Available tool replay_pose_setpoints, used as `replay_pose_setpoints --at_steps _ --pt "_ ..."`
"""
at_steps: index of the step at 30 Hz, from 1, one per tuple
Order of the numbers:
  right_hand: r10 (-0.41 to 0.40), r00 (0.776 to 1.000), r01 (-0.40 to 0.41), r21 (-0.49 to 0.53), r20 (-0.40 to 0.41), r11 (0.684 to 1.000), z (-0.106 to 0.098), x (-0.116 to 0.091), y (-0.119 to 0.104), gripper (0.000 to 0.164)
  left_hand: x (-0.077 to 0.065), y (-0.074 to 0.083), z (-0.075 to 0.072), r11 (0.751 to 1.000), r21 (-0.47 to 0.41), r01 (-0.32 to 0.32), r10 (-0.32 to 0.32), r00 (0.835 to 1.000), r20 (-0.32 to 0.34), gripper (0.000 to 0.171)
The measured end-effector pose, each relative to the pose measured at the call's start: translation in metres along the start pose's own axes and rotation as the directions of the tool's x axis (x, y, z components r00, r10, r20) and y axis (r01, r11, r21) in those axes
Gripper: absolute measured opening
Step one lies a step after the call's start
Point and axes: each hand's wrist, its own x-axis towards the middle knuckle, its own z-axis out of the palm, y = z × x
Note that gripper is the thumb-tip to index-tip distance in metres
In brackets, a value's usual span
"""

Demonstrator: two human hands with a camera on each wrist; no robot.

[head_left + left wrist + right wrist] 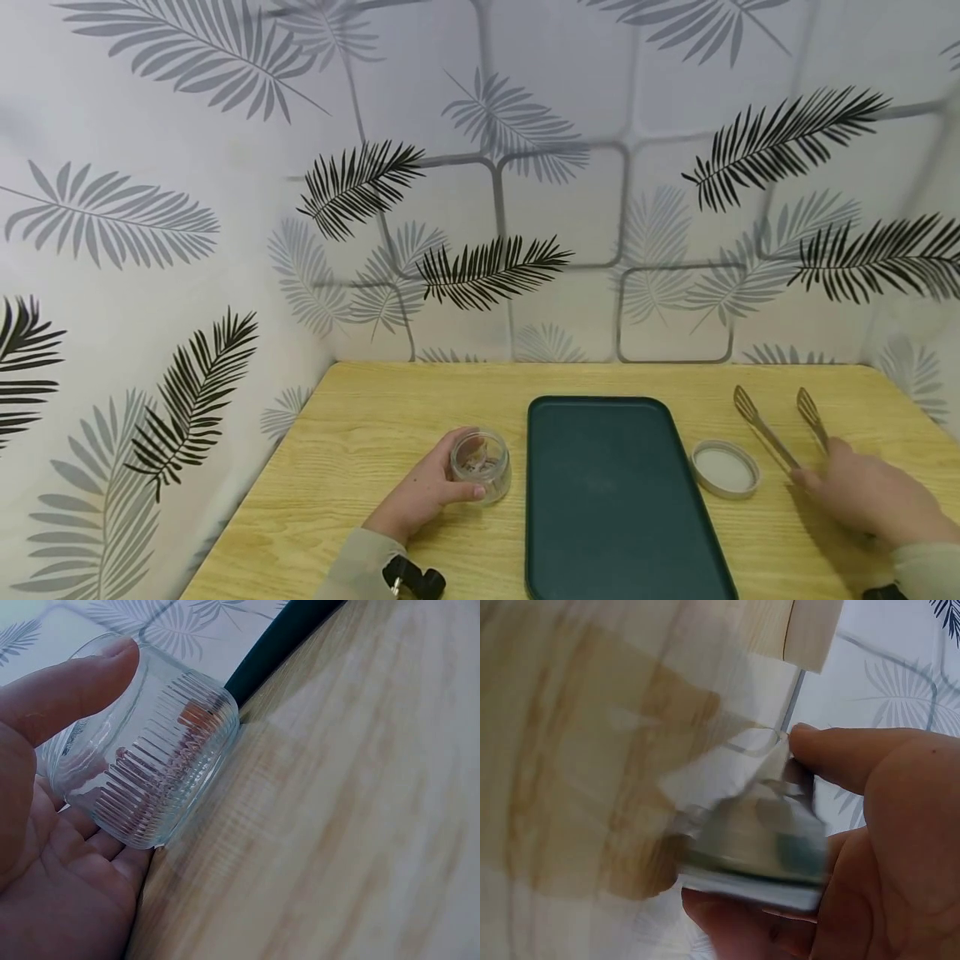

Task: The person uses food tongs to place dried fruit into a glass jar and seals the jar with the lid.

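My left hand grips a clear glass jar on the table, thumb at its near side and fingers round the far side. Open at the top, the jar has vertical ribs near its base in the left wrist view. A small orange piece and some reddish-brown bits show through the ribbed glass. Over at the right, my right hand holds metal tongs whose two slotted ends are spread apart and point away. The tongs' metal is blurred in the right wrist view, between thumb and fingers.
A dark green rectangular tray lies between the hands. Beside its right edge sits a round, pale lid. The wooden table meets a leaf-patterned wall at the back, with another wall on the left.
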Motion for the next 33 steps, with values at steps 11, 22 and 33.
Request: replay_pose_setpoints --at_steps 11,22,33 --pt "0.026 0.998 -0.027 -0.02 -0.057 0.999 0.0 -0.002 -0.001 0.097 0.001 -0.001 0.0 1.0 0.009 0.003 -0.003 1.0 -0.008 0.084" --pt "-0.192 0.971 0.199 0.039 -0.144 0.979 -0.005 0.002 -0.041 0.064 0.0 -0.001 0.0 1.0 0.01 0.009 -0.009 1.0 -0.012 0.086" --pt "-0.255 0.964 0.26 0.075 -0.07 0.963 0.014 0.011 -0.048 0.06 0.0 0.002 0.004 0.999 0.031 0.01 -0.01 1.0 -0.021 0.082"
